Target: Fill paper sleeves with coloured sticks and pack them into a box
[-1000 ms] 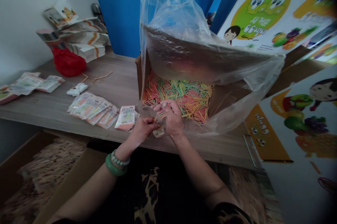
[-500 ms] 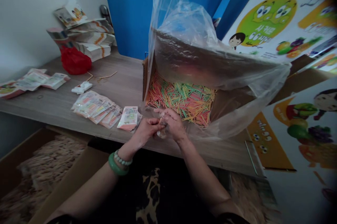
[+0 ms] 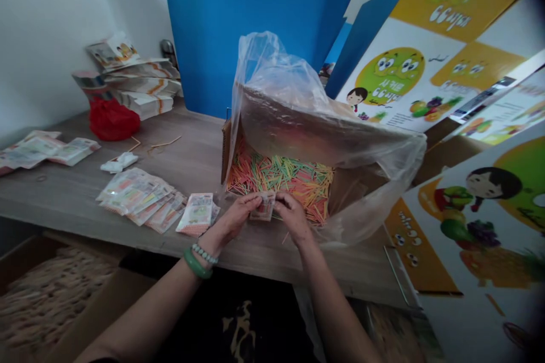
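Between my two hands is a small clear printed packet (image 3: 263,211), stretched flat near the front of the open carton. My left hand (image 3: 237,214) pinches its left upper edge; green beads and a bangle circle that wrist. On the other side, the fingers of my right hand (image 3: 293,216) grip the packet's right edge. Behind it, thin coloured sticks (image 3: 283,175) in pink, green, yellow and orange fill the bottom of the carton, which is lined with a clear plastic bag (image 3: 370,204). What the packet contains is too small to make out.
Left of my hands lie a stack of flat packets (image 3: 196,212) and a fanned row of filled clear packets (image 3: 142,195). Farther back are crumpled tissue (image 3: 119,162), a red bag (image 3: 113,120) and stacked packs (image 3: 149,87). Printed cartons (image 3: 481,198) stand at the right.
The packet, bunched up and partly hidden in my fingers before, is now spread flat between both hands. My right hand has moved slightly right, apart from the left. The camera view has shifted.
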